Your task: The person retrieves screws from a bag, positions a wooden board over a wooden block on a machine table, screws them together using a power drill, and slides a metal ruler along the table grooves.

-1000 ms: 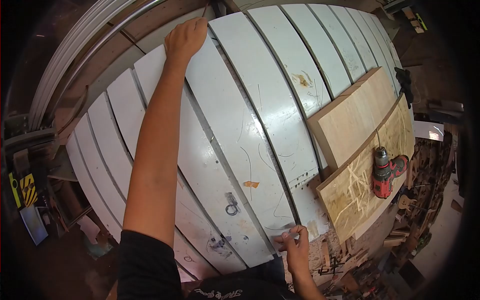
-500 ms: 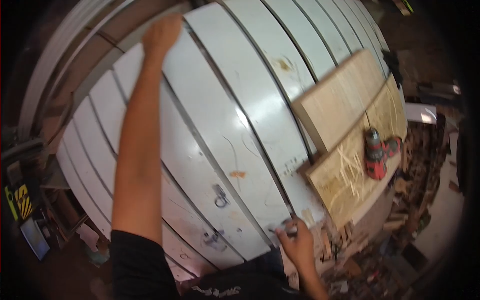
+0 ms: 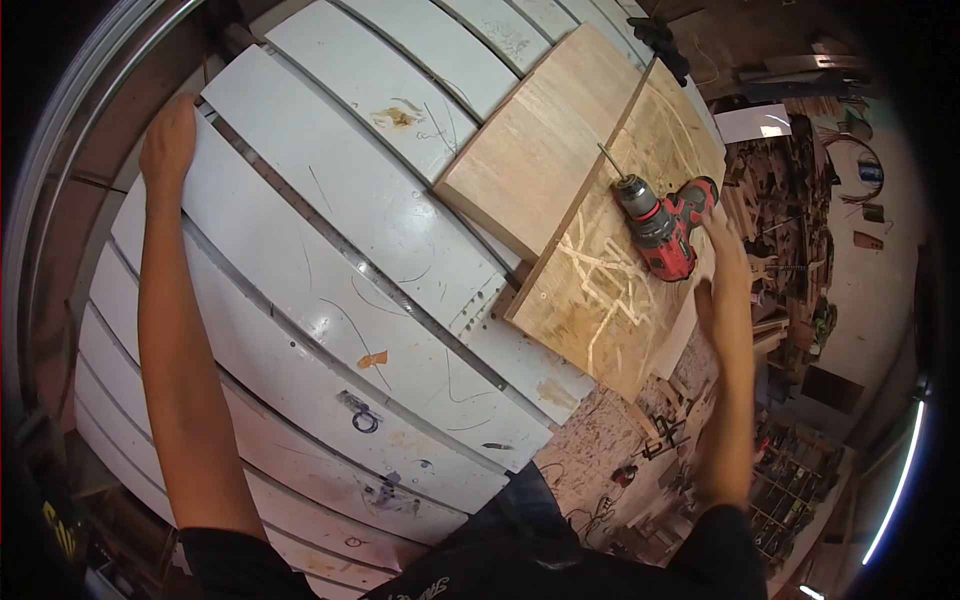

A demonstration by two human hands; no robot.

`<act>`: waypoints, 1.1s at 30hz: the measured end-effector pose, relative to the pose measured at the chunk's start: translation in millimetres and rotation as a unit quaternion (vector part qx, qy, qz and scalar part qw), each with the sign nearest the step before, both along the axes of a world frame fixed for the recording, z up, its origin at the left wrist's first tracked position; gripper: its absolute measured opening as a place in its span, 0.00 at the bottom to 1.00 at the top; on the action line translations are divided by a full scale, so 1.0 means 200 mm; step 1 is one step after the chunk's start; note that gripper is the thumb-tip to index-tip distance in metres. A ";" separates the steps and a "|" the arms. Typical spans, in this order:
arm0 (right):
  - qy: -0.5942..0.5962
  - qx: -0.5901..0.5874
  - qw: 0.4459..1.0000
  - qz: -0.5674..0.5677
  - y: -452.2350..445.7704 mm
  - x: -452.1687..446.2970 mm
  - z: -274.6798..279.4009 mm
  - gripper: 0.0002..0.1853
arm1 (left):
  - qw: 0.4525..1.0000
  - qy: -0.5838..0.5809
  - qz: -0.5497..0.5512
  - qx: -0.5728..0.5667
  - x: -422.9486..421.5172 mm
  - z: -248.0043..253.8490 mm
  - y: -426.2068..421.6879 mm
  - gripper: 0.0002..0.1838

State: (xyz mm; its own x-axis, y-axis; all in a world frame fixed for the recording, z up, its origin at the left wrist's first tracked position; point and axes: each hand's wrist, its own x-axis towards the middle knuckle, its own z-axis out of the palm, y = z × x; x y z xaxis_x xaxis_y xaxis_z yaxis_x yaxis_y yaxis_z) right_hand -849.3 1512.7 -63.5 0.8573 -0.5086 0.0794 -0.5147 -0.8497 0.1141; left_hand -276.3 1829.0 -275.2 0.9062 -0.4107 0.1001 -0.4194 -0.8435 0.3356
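Note:
My left hand point(image 3: 168, 148) is at the far left end of the white slatted tabletop point(image 3: 300, 190), its fingers curled over the edge of a slat and partly hidden. On the right, my right hand point(image 3: 728, 258) is slightly blurred, with fingers stretched out and thumb apart, beside a red and black cordless drill point(image 3: 657, 232). Its fingertips come close to the drill's handle; contact is unclear. A thin bit points out of the chuck. The drill lies on a worn wooden board point(image 3: 590, 310) marked with pale grooves. A small dark object point(image 3: 497, 446) lies near the tabletop's near edge.
A thick light wooden plank point(image 3: 540, 140) lies beside the worn board. A black glove-like item point(image 3: 660, 45) sits at the far corner. Wood offcuts point(image 3: 670, 410) cover the floor to the right. Metal rails point(image 3: 100, 90) run along the left.
My right hand has left the small dark object at the near edge and moved right, up to the drill. My left hand stays at the far edge. The view has turned to the right.

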 end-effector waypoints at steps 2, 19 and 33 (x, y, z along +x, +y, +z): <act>0.089 -0.029 0.993 0.072 -0.34 0.00 -0.11 0.39 | 1.000 0.014 0.008 0.010 -0.02 0.02 0.03 0.30; 0.182 0.343 0.921 -0.045 0.54 -0.56 0.10 0.17 | 0.999 -0.004 0.027 0.022 0.07 -0.04 0.03 0.32; 0.018 0.568 0.815 -0.115 0.83 -0.59 -0.18 0.21 | 0.999 -0.012 0.023 0.033 0.10 -0.06 0.04 0.32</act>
State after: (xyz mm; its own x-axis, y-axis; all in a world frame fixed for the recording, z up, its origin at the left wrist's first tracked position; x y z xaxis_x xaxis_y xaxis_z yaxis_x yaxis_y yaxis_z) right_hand -967.7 1678.9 -98.6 0.7208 -0.3838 -0.5772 -0.6884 -0.2988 -0.6609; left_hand -255.8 1838.0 -287.2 0.9218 -0.3755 0.0960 -0.3872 -0.8816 0.2700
